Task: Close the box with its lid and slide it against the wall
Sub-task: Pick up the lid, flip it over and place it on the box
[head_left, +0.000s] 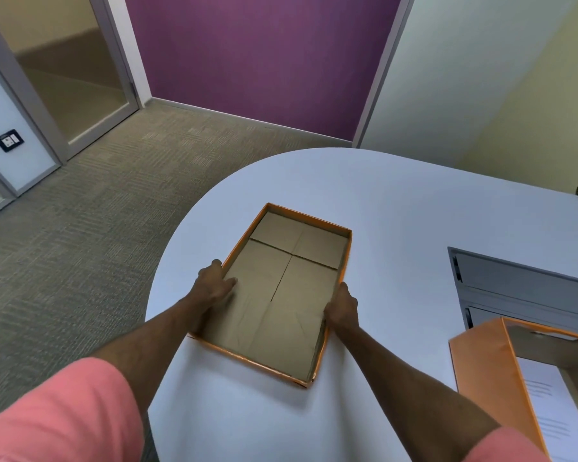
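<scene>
In the middle of the frame the upturned lid (281, 291) lies on the table (397, 201), my left hand (214, 285) on its left wall, my right hand (342, 306) on its right. At lower right stands the box (481, 378), papers (554, 411) inside.

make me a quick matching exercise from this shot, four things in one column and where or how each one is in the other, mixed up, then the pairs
Things
1. lid
2. box
3. grey unit
4. left hand

Places or states
a. at the table's right side, just beyond the orange box
b. lying inside-up in the middle of the table, held on both long sides
c. at the right edge of the view, open, with a printed sheet inside
d. gripping the left long side of the shallow tray, thumb inside

Pairs: 1-b, 2-c, 3-a, 4-d

The right hand holds the opposite side.
</scene>
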`<action>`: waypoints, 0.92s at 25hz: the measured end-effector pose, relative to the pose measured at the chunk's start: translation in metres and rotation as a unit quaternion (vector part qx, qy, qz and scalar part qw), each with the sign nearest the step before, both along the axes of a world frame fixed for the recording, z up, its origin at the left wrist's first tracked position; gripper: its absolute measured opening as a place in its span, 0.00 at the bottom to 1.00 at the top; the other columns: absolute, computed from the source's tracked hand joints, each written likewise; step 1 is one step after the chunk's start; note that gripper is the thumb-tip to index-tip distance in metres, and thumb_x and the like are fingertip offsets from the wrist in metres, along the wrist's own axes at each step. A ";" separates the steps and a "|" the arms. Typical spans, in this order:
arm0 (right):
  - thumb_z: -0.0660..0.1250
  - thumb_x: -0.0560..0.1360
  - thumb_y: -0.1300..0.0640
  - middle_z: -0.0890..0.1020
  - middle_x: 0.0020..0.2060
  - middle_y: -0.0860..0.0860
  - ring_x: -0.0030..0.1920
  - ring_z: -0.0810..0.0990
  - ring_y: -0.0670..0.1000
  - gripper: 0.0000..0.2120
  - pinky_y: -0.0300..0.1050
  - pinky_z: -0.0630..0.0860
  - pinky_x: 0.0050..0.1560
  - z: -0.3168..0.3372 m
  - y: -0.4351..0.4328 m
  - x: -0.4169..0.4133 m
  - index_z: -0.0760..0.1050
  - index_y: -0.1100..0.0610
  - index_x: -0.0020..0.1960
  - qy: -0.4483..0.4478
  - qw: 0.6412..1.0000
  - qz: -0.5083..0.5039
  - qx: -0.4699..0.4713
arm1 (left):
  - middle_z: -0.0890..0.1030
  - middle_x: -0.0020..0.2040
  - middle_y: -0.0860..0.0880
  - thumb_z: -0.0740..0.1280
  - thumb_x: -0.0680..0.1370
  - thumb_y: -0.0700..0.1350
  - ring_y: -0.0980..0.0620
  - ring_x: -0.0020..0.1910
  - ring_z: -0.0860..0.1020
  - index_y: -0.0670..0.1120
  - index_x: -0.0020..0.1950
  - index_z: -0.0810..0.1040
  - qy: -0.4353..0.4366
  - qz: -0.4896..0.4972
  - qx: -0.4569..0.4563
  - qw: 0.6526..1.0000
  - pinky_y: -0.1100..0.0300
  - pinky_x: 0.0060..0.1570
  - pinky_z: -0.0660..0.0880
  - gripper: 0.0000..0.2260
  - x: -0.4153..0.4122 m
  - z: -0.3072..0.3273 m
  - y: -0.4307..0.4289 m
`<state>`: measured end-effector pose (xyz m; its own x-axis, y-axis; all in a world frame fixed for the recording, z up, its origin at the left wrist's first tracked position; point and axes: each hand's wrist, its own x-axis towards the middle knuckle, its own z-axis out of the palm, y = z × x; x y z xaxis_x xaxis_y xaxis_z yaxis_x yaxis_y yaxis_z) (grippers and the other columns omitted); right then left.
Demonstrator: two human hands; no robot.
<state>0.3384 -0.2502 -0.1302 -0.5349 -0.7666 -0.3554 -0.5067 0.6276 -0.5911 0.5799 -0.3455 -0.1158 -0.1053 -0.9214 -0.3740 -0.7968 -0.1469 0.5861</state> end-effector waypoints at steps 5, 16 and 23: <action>0.53 0.76 0.73 0.73 0.68 0.62 0.67 0.72 0.62 0.27 0.56 0.72 0.68 0.029 0.002 -0.028 0.61 0.62 0.75 -0.059 0.992 -0.059 -0.091 | 0.77 0.60 0.38 0.68 0.77 0.42 0.42 0.57 0.77 0.38 0.61 0.73 0.056 0.076 -0.004 0.996 0.52 0.54 0.74 0.15 -0.023 0.032 0.002; 0.59 0.76 0.71 0.78 0.63 0.57 0.56 0.76 0.51 0.21 0.46 0.75 0.58 0.132 0.067 -0.161 0.70 0.62 0.68 -0.138 0.954 -0.092 -0.250 | 0.80 0.62 0.41 0.63 0.77 0.36 0.46 0.56 0.77 0.40 0.66 0.76 0.174 0.003 -0.147 0.974 0.57 0.55 0.72 0.18 -0.133 0.155 0.058; 0.61 0.75 0.73 0.79 0.62 0.62 0.59 0.79 0.60 0.19 0.54 0.77 0.60 0.165 0.141 -0.254 0.71 0.64 0.66 -0.145 0.956 -0.142 -0.210 | 0.83 0.57 0.44 0.62 0.73 0.34 0.47 0.55 0.81 0.42 0.60 0.81 0.278 -0.069 -0.141 0.948 0.53 0.55 0.79 0.17 -0.233 0.245 0.123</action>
